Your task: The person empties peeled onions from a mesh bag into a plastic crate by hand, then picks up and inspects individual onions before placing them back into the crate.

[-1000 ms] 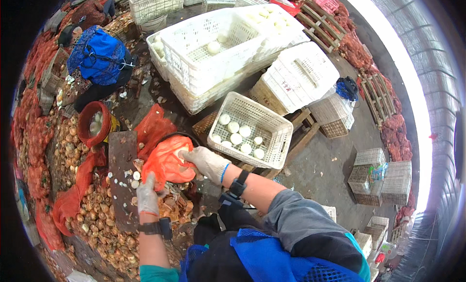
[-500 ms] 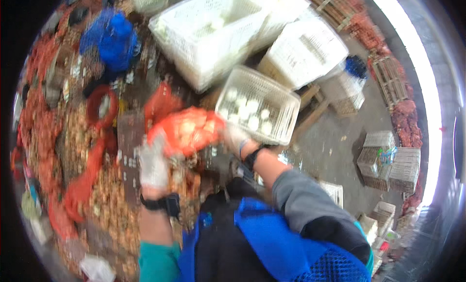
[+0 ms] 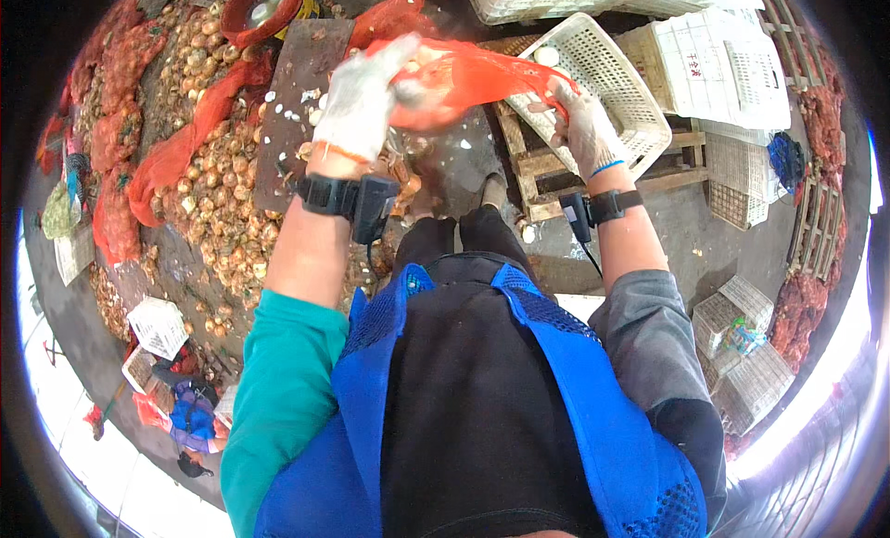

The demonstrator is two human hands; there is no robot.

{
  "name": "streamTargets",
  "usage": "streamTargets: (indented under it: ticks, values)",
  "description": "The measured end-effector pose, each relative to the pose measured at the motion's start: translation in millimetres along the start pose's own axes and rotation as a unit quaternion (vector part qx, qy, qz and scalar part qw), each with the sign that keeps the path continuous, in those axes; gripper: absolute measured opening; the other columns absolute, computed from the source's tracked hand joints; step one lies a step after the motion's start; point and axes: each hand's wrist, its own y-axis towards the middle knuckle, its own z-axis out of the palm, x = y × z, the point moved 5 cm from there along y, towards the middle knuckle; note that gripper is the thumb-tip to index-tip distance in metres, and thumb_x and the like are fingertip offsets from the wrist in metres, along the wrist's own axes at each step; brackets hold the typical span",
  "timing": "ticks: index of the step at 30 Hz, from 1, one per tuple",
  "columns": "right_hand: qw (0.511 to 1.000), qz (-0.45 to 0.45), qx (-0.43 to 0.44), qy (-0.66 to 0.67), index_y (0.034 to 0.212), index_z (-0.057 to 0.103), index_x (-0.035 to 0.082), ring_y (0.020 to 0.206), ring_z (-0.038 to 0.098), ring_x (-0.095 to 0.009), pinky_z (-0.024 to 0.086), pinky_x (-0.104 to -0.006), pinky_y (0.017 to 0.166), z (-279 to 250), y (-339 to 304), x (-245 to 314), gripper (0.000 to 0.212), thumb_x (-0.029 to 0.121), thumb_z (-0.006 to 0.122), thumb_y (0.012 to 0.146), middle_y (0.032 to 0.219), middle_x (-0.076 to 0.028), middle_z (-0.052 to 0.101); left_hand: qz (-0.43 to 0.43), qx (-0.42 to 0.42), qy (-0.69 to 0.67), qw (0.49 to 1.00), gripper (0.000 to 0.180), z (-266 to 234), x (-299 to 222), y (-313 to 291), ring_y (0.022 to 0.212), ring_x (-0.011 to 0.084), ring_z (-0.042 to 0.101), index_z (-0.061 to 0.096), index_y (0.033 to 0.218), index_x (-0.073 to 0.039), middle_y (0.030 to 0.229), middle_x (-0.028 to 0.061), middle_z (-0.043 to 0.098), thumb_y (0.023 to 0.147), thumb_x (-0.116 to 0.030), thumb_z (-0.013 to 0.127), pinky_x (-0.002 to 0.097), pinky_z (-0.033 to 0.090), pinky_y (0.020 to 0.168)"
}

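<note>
Floor [image 3: 691, 246], grey and littered, carries a broad heap of brown onions [image 3: 218, 172] on its left side. Right of centre stands a wooden pallet [image 3: 545, 163], and on it, set back from the pallet's near edge, a white crate [image 3: 612, 65]. A dark board [image 3: 320, 47] lies along the heap's right edge. The red net bag [image 3: 473, 70] is raised between two gloved hands, spanning the gap from the board's right edge to the crate's left edge. I would keep the mesh evenly spread and bear any weight from below at its left end (blur there hides what, if anything, is inside). The right hand [image 3: 589, 130] has its fingers curled in tightly on a gathered end of the mesh, hardly any gap left. The left hand [image 3: 357, 98] lies against the opposite end; too smeared, so I cannot tell whether it clasps or merely touches. Smallest, one white onion [image 3: 547, 56] sits near the crate's far left edge.
</note>
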Motion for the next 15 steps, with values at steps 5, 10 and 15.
streamTargets:
  ticks: [5, 10, 15]
  values:
    - [0.997, 0.072, 0.011, -0.029, 0.121, 0.064, 0.006, 0.058, 0.054, -0.014, 0.047, -0.0282, 0.047, 13, 2, -36, 0.03, 0.03, 0.058, 0.103, 0.077, -0.001, 0.06, 0.296, 0.045, 0.114, 0.947, 0.034, 0, -85, -12, 0.088, 0.0234, 0.074, 0.067, 0.127, 0.001, 0.107, 0.0134, 0.074, 0.098, -0.01, 0.054, 0.0355, 0.058, 0.081]
    - [0.97, -0.058, 0.183, -0.151, 0.108, 0.067, 0.006, 0.065, 0.059, -0.013, 0.048, -0.0316, 0.051, 92, -21, 16, 0.037, 0.041, 0.06, 0.101, 0.079, -0.002, 0.063, -0.147, -0.072, -0.239, 0.957, 0.037, -30, 0, -19, 0.087, 0.022, 0.075, 0.067, 0.124, 0.002, 0.111, 0.013, 0.074, 0.103, -0.027, 0.062, 0.034, 0.06, 0.075]
    - [0.983, -0.031, 0.178, 0.033, 0.111, 0.067, 0.004, 0.066, 0.061, -0.015, 0.051, -0.032, 0.056, 93, -43, 74, 0.039, 0.041, 0.061, 0.101, 0.073, -0.001, 0.055, -0.203, -0.15, -0.13, 0.959, 0.042, -54, 64, -46, 0.082, 0.0233, 0.077, 0.066, 0.129, 0.0, 0.102, 0.013, 0.077, 0.103, -0.034, 0.061, 0.0319, 0.058, 0.069]
